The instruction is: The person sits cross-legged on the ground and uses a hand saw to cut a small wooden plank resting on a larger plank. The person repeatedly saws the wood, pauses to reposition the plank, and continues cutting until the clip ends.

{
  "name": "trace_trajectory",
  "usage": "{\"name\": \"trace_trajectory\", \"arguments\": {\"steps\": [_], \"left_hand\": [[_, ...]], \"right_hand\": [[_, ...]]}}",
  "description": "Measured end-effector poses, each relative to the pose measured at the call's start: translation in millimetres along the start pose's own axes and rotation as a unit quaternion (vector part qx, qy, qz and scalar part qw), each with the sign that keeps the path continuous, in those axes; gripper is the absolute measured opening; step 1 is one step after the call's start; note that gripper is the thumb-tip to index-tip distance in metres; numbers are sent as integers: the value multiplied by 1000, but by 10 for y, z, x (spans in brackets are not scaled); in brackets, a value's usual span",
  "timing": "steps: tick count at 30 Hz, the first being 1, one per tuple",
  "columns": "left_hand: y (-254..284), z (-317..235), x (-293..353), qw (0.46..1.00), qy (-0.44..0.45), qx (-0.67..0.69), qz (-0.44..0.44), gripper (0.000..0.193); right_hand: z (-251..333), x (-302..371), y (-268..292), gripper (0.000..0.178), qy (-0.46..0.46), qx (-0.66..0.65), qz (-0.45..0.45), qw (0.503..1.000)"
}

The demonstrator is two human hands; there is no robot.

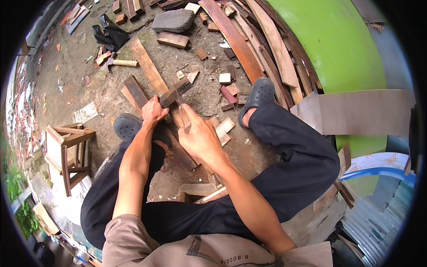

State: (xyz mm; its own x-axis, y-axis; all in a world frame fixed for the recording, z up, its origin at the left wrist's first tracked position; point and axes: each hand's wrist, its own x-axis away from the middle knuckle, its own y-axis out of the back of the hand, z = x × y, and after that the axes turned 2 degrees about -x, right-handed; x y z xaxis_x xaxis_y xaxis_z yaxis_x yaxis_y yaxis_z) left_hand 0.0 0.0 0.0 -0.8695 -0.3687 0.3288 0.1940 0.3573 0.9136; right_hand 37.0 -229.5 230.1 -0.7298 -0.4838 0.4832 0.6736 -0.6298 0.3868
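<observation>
My left hand (155,111) grips one end of a short dark wood block (181,89), its fingers wrapped round it. The block lies across a long plank (147,64) that slants over the ground. My right hand (201,137) is closed round the handle of a saw, most of which the hand hides. The narrow saw blade (177,92) crosses the block just right of my left hand, and from above I cannot tell how deep it sits. A second dark board (135,91) lies under my left hand, beside my left shoe.
A hammer (122,62) and a black bag (110,34) lie at the far left. Beyond them are a grey stone (173,20) and wood offcuts (225,78). Long planks (271,42) are stacked at the right. A small wooden frame (69,151) stands left of my leg.
</observation>
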Motion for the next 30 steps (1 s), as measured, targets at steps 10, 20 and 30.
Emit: {"name": "trace_trajectory", "arguments": {"steps": [10,20,30], "left_hand": [[-166,-27,118,999,-12,12,-49,55],[-121,65,128,998,-47,38,2,69],[-76,-20,116,999,-42,2,-2,62]], "right_hand": [[-325,363,-78,74,14,4,-5,1000],[-238,339,-49,72,4,3,4,1000],[-176,157,16,69,-27,-15,16,999]]}}
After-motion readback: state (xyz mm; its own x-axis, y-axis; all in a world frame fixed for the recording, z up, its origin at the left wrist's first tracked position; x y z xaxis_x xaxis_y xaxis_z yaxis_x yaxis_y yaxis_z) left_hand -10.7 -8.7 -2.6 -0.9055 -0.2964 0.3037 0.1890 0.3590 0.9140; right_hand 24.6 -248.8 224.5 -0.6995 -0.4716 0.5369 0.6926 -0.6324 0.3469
